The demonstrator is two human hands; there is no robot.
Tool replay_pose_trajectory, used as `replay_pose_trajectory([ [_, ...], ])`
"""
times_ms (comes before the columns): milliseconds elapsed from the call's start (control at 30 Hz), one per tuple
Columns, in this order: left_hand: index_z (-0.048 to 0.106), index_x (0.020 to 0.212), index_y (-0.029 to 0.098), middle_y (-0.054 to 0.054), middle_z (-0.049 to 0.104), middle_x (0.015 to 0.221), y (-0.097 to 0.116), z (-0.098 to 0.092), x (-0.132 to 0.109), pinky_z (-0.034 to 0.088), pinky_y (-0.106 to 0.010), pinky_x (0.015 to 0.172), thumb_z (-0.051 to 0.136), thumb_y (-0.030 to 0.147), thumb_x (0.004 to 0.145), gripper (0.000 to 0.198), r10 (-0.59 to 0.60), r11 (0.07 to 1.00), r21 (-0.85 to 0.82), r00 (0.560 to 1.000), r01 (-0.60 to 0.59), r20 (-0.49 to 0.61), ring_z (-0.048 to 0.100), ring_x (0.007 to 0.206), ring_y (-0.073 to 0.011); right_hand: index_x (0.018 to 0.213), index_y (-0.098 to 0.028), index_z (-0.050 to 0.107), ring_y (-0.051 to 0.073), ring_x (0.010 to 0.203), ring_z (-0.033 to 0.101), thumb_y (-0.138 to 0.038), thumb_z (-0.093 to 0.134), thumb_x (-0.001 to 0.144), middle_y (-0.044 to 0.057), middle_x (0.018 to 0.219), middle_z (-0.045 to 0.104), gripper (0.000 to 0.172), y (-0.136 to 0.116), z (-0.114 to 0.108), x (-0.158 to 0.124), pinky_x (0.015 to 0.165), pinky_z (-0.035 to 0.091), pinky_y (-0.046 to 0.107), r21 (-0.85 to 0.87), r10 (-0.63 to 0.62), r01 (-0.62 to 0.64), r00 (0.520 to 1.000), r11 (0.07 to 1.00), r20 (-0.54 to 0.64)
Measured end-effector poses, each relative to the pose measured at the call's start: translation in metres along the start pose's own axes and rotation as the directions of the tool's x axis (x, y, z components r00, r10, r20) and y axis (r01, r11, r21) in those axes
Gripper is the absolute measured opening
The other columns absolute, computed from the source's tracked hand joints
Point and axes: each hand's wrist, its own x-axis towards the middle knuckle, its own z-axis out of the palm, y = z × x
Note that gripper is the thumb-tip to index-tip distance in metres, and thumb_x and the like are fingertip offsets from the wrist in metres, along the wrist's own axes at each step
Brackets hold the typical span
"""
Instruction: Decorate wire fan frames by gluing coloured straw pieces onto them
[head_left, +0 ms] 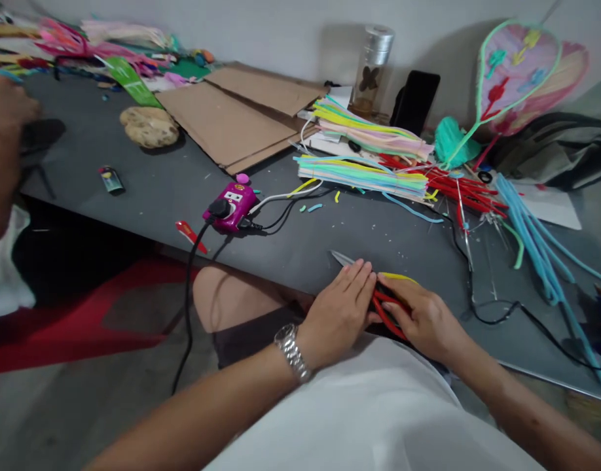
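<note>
Being pressed between both hands, a bundle of red chenille stems (389, 312) is held at the front edge of the dark grey tabletop (285, 255). The left hand (337, 314) is laid flat against the bundle, and a silver wristwatch (291, 352) is worn on that wrist. The right hand (423, 320) is curved over the stems from the other side, so the bundle is grasped by both hands. A yellow chenille stem (399, 277) is seen arching over the bundle, and a pointed metal tip (342, 258) is seen just beyond the left hand; what it belongs to cannot be told.

Farther back, a magenta power strip (230, 206) is plugged with a black cable (187, 320) that is led down over the tabletop edge. Stacks of multicoloured chenille stems (362, 176) are piled beside sheets of cardboard (226, 118), and loose blue chenille stems (536, 242) are spread at the right. A lighter (111, 180) is lying near the far left, where a blurred hand of another person (6, 104) is seen at the frame edge, apart from the bundle.
</note>
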Motion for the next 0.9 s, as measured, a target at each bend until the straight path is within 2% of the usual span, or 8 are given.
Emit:
replay_pose_trajectory([
  [67, 0.053, 0.14, -0.001, -0.025, 0.057, 0.147, -0.002, -0.002, -0.001, 0.042, -0.048, 0.12, 0.054, 0.045, 0.101, 0.061, 0.024, 1.0, -0.004, 0.999, -0.024, -0.029, 0.049, 0.144, -0.0332, 0.135, -0.018, 0.064, 0.026, 0.119, 0.07, -0.022, 0.052, 0.098, 0.013, 0.13, 0.072, 0.039, -0.004, 0.001, -0.003, 0.101, 0.059, 0.043, 0.01, -0.007, 0.007, 1.0, 1.0, 0.012],
  [167, 0.056, 0.138, 0.0, -0.023, 0.062, 0.142, 0.0, -0.007, -0.007, 0.048, -0.045, 0.116, 0.053, 0.045, 0.102, 0.058, 0.067, 0.998, 0.006, 0.996, -0.067, -0.053, 0.056, 0.137, -0.0322, 0.137, -0.018, 0.062, 0.024, 0.116, 0.071, -0.021, 0.05, 0.099, 0.012, 0.129, 0.073, 0.04, -0.013, 0.0, -0.008, 0.097, 0.061, 0.039, 0.028, -0.06, 0.058, 0.993, 0.998, 0.101],
  [300, 0.057, 0.138, 0.001, -0.021, 0.061, 0.144, -0.003, -0.009, -0.007, 0.047, -0.046, 0.118, 0.052, 0.031, 0.104, 0.046, 0.062, 0.998, 0.032, 0.997, -0.06, -0.05, 0.055, 0.139, -0.0299, 0.134, -0.013, 0.064, 0.028, 0.114, 0.072, -0.02, 0.047, 0.099, 0.016, 0.127, 0.073, 0.04, -0.015, 0.004, -0.009, 0.095, 0.062, 0.044, -0.089, -0.034, 0.034, 0.999, 0.995, 0.002],
  [367, 0.057, 0.137, 0.002, -0.021, 0.06, 0.145, -0.005, -0.009, -0.005, 0.046, -0.047, 0.119, 0.051, 0.031, 0.104, 0.045, 0.067, 0.998, 0.019, 0.996, -0.066, -0.053, 0.054, 0.14, -0.0291, 0.134, -0.013, 0.064, 0.03, 0.116, 0.071, -0.021, 0.047, 0.099, 0.017, 0.127, 0.072, 0.04, -0.013, 0.006, -0.009, 0.096, 0.061, 0.047, -0.105, -0.033, 0.03, 0.999, 0.994, -0.029],
  [500, 0.054, 0.141, 0.002, -0.022, 0.059, 0.146, -0.004, -0.008, -0.007, 0.047, -0.047, 0.118, 0.05, 0.037, 0.104, 0.051, 0.097, 0.995, -0.021, 0.995, -0.097, -0.029, 0.052, 0.142, -0.0296, 0.14, -0.019, 0.06, 0.026, 0.117, 0.071, -0.019, 0.049, 0.098, 0.013, 0.13, 0.072, 0.044, -0.012, 0.005, -0.013, 0.098, 0.061, 0.042, -0.03, -0.071, 0.073, 0.996, 0.997, 0.058],
  [667, 0.053, 0.14, 0.0, -0.023, 0.057, 0.148, -0.001, 0.001, -0.001, 0.044, -0.049, 0.121, 0.048, 0.026, 0.105, 0.044, 0.122, 0.992, -0.031, 0.992, -0.123, -0.031, 0.046, 0.146, -0.0295, 0.138, -0.015, 0.063, 0.028, 0.118, 0.07, -0.021, 0.048, 0.098, 0.015, 0.129, 0.072, 0.042, -0.011, 0.005, -0.026, 0.1, 0.06, 0.046, -0.094, 0.039, -0.045, 0.997, 0.995, -0.067],
  [800, 0.05, 0.143, -0.001, -0.024, 0.055, 0.149, 0.004, 0.002, 0.001, 0.043, -0.046, 0.122, 0.049, 0.031, 0.105, 0.05, 0.203, 0.976, -0.084, 0.979, -0.203, -0.003, 0.043, 0.148, -0.0294, 0.139, -0.018, 0.061, 0.025, 0.12, 0.07, -0.021, 0.05, 0.098, 0.013, 0.131, 0.071, 0.043, -0.014, 0.003, -0.042, 0.1, 0.06, 0.041, -0.037, 0.061, -0.061, 0.998, 0.997, 0.003],
  [900, 0.047, 0.145, -0.003, -0.025, 0.051, 0.152, 0.005, 0.001, 0.003, 0.042, -0.048, 0.122, 0.049, 0.03, 0.105, 0.052, 0.215, 0.974, -0.074, 0.976, -0.213, 0.023, 0.041, 0.149, -0.0316, 0.136, -0.015, 0.063, 0.028, 0.118, 0.071, -0.022, 0.049, 0.099, 0.015, 0.129, 0.072, 0.041, -0.014, 0.003, -0.044, 0.099, 0.061, 0.045, -0.07, 0.109, -0.112, 0.993, 0.991, -0.054],
])
